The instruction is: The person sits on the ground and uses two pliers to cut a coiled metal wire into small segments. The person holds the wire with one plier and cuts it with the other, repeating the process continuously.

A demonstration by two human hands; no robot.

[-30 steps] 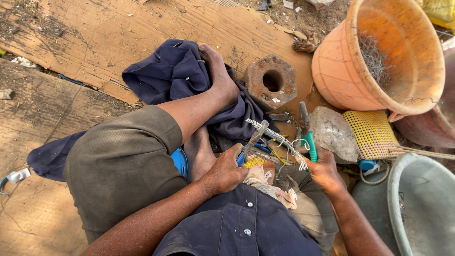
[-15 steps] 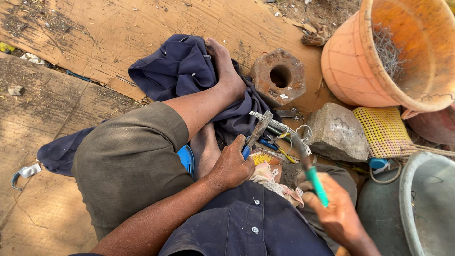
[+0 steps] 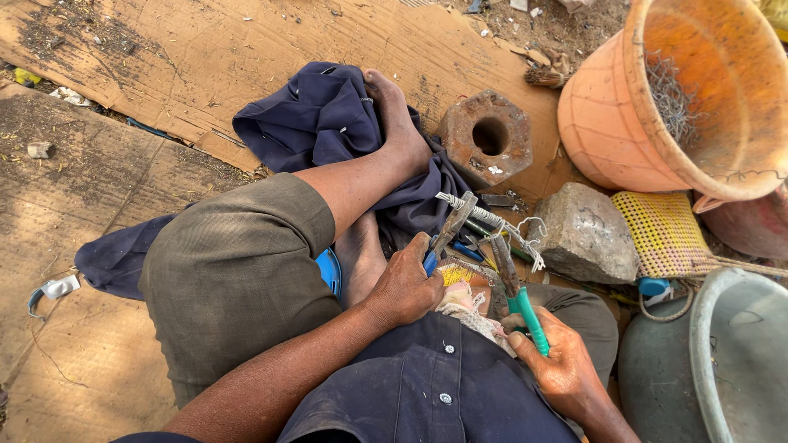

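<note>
The left hand [image 3: 406, 283] is closed around the blue handles of a pair of pliers [image 3: 447, 230], whose nose bites on one end of a short twisted bundle of wire [image 3: 492, 223]. The right hand [image 3: 562, 369] is wrapped around the green handles of a second pair of pliers [image 3: 513, 283], and their head reaches up to the same bundle further along, near its loose, curling end. So the bundle hangs between the two tools, just above the person's lap and in front of the bare foot [image 3: 394, 123] stretched out on a dark blue cloth [image 3: 312, 123].

Judging by this grip, the step in hand is twisting or tightening the wire, one tool holding it fast while the other turns it. The next move seems to call for a firm squeeze from the left hand and a steady turn of the right wrist, with the loose strands kept clear of the fingers.

Just beyond the wire lie a grey stone [image 3: 587, 234] and a rusty six-sided block with a hole [image 3: 488, 139], both resting on flattened cardboard [image 3: 164, 66]. An orange tub [image 3: 599, 107] tilts at the upper right, with a tangle of thin wire inside. A yellow woven mat [image 3: 661, 234] lies beside the stone, and a grey basin [image 3: 706, 361] sits at the lower right.
</note>
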